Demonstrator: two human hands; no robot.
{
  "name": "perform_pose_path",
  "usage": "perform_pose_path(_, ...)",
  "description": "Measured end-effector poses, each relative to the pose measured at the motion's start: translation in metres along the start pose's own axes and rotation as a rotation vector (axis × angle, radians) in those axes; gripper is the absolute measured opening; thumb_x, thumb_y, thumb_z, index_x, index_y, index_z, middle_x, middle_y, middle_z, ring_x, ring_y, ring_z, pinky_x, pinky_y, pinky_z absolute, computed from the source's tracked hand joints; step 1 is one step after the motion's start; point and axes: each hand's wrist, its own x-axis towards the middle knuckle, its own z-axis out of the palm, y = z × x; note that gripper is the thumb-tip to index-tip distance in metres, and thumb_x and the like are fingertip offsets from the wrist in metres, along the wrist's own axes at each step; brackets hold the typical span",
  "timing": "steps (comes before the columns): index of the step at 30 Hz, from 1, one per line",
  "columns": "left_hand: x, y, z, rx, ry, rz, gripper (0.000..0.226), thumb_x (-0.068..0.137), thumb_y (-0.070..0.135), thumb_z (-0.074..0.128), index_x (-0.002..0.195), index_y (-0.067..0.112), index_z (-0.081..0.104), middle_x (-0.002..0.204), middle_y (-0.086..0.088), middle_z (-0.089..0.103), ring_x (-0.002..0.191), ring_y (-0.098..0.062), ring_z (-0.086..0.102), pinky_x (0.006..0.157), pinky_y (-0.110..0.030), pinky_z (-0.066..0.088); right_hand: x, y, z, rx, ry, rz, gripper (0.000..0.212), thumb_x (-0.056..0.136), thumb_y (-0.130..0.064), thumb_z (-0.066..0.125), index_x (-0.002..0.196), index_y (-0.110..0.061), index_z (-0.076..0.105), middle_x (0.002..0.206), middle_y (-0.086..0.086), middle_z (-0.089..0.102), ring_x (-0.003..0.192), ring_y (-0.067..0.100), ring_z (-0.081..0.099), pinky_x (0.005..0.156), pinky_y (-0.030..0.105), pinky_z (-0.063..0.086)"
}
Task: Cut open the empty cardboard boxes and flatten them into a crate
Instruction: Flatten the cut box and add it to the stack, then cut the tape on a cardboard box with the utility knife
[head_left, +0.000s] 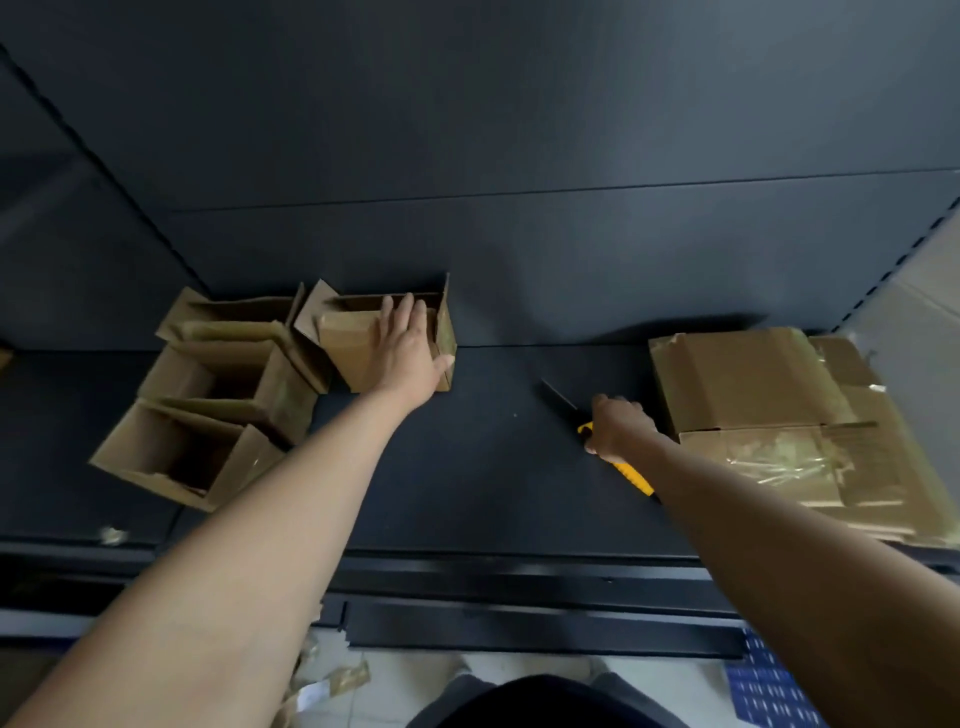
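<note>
Steadying comes first.

Item: open box (348, 358), far centre-left on the dark shelf (493, 478), mouth upward, flaps raised. Your left hand (408, 345) lies on it with straight fingers, thumb at the near right corner, gripping nothing.

Item: knife (566, 405), right of centre on the shelf, well apart from the box. Your right hand (615, 426) is curled round its yellow handle. Its long axis runs near-right to far-left, with the black blade pointing far-left toward the box.

Handling, as a judgement: press the box firmly, keep your left fingers off the taped seam, and draw the blade along the seam, away from that hand.

Also held: three open boxes (223, 384) at left; flattened stack (763, 410) at right.
</note>
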Motion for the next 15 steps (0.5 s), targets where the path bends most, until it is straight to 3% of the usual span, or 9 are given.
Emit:
perform_pose_path(4, 0.001, 0.003, 0.003, -0.031, 0.009, -0.114, 0.064, 0.088, 0.049, 0.056, 0.136, 0.011, 0.041, 0.14, -0.014, 0.037, 0.13, -0.034, 0.029, 0.114, -0.043, 0.017, 0.001, -0.016, 0.008, 0.094, 0.003, 0.066, 0.047, 0.087, -0.015, 0.058, 0.131, -0.007, 0.044, 0.131, 0.017, 0.043, 0.116, 0.036, 0.05, 0.091, 0.039, 0.046)
perform_pose_path(6, -0.002, 0.003, 0.004, 0.024, 0.029, -0.134, 0.045, 0.092, 0.044, 0.051, 0.123, 0.011, 0.054, 0.129, -0.013, 0.044, 0.121, -0.033, 0.035, 0.111, -0.043, 0.021, 0.004, -0.024, 0.007, 0.247, -0.015, 0.071, 0.04, 0.087, -0.019, 0.052, 0.124, -0.004, 0.051, 0.126, 0.018, 0.047, 0.109, 0.038, 0.054, 0.084, 0.036, 0.048)
perform_pose_path(8, -0.003, 0.001, 0.0, -0.049, 0.05, -0.128, 0.032, 0.095, 0.032, 0.049, 0.113, 0.009, 0.06, 0.126, -0.011, 0.048, 0.119, -0.031, 0.037, 0.106, -0.04, 0.028, 0.006, -0.033, 0.0, 0.425, -0.003, 0.058, 0.029, 0.086, -0.018, 0.049, 0.107, 0.0, 0.059, 0.108, 0.018, 0.058, 0.096, 0.034, 0.059, 0.071, 0.031, 0.045)
perform_pose_path(11, -0.005, -0.002, -0.022, -0.439, 0.125, -0.146, 0.014, 0.087, 0.023, 0.057, 0.082, 0.011, 0.061, 0.099, -0.005, 0.058, 0.095, -0.025, 0.053, 0.079, -0.032, 0.042, 0.003, -0.041, -0.016, 0.755, 0.023, 0.051, 0.006, 0.077, -0.012, 0.053, 0.074, -0.008, 0.056, 0.066, 0.009, 0.052, 0.06, 0.024, 0.049, 0.05, 0.022, 0.035)
perform_pose_path(12, -0.007, -0.003, -0.032, -0.596, 0.155, -0.155, 0.012, 0.081, 0.022, 0.06, 0.074, 0.013, 0.06, 0.088, -0.002, 0.06, 0.082, -0.021, 0.056, 0.069, -0.028, 0.043, 0.002, -0.043, -0.021, 0.879, 0.013, 0.05, 0.01, 0.075, -0.012, 0.055, 0.066, -0.009, 0.053, 0.059, 0.008, 0.046, 0.051, 0.021, 0.043, 0.046, 0.02, 0.031)
perform_pose_path(15, -0.016, -0.009, -0.055, -1.145, 0.179, -0.306, 0.004, 0.073, 0.016, 0.064, 0.071, 0.02, 0.065, 0.07, 0.002, 0.066, 0.066, -0.015, 0.061, 0.059, -0.025, 0.049, -0.002, -0.044, -0.037, 1.193, -0.079, 0.066, 0.028, 0.087, -0.034, 0.059, 0.073, -0.011, 0.053, 0.063, 0.007, 0.044, 0.046, 0.017, 0.037, 0.043, 0.022, 0.031)
